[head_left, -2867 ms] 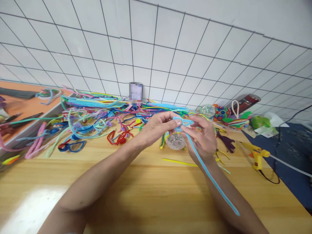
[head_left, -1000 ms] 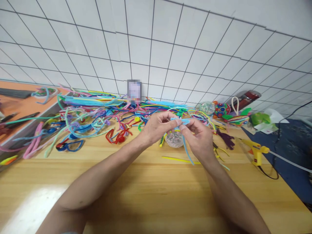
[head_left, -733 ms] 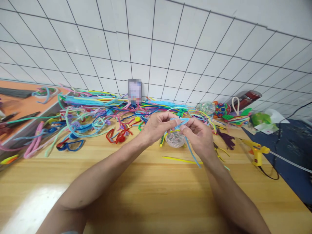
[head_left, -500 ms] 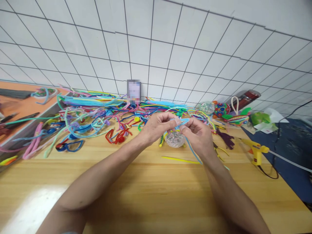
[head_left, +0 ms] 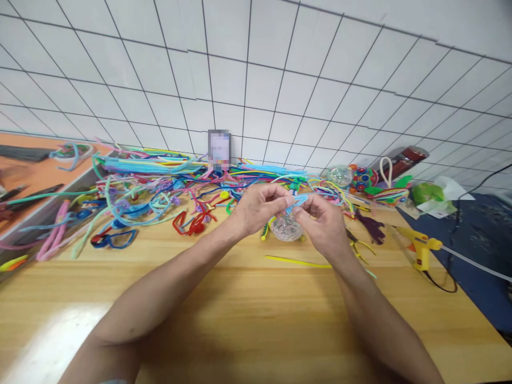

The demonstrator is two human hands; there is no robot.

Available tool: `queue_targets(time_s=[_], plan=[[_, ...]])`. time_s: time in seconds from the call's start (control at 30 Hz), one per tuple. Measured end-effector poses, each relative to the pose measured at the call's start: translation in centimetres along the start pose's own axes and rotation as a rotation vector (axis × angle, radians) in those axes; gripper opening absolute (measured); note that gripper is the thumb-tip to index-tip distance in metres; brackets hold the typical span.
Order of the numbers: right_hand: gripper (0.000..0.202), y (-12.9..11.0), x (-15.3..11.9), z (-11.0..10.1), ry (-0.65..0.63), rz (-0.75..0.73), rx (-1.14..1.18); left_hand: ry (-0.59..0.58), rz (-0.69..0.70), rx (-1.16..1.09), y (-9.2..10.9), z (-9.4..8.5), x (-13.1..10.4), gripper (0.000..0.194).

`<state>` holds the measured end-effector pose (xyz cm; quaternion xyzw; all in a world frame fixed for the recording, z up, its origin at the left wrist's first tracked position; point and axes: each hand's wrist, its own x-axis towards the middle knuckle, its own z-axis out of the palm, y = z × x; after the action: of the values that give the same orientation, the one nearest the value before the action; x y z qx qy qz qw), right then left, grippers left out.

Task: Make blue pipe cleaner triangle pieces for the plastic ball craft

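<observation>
Between my two hands is a light-blue pipe cleaner (head_left: 300,200), bent into a narrow loop. My left hand (head_left: 267,207) pinches its left end between thumb and fingers. Close beside it, my right hand (head_left: 323,217) grips the other side with thumb and forefinger. Just below the fingers a clear faceted ball (head_left: 286,229) rests on the table, its top partly hidden by my hands. A green and yellow piece (head_left: 265,230) shows at the ball's left. Nearer to me lies a straight yellow pipe cleaner (head_left: 298,262), its right end meeting my right forearm.
A tangle of coloured pipe cleaners (head_left: 160,168) runs along the tiled wall. Red pipe cleaners (head_left: 194,224) lie left of my hands. On the right are a yellow glue gun (head_left: 423,248) with its cord and a dark red cylinder (head_left: 408,160). An orange tray (head_left: 80,170) stands at left.
The long blue tail that hung below my right hand no longer shows there. The light-blue loop has turned slightly between my fingers, and my right hand has shifted a little left.
</observation>
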<state>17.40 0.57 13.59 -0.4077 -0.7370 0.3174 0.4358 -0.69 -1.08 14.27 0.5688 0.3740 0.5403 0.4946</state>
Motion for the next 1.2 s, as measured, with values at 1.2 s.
queue_targets(time_s=[1.2], plan=[[0.022,-0.16,0.31,0.05,-0.069,0.155,0.146,-0.058,0.010,0.098,-0.87,-0.48,0.27,0.053]])
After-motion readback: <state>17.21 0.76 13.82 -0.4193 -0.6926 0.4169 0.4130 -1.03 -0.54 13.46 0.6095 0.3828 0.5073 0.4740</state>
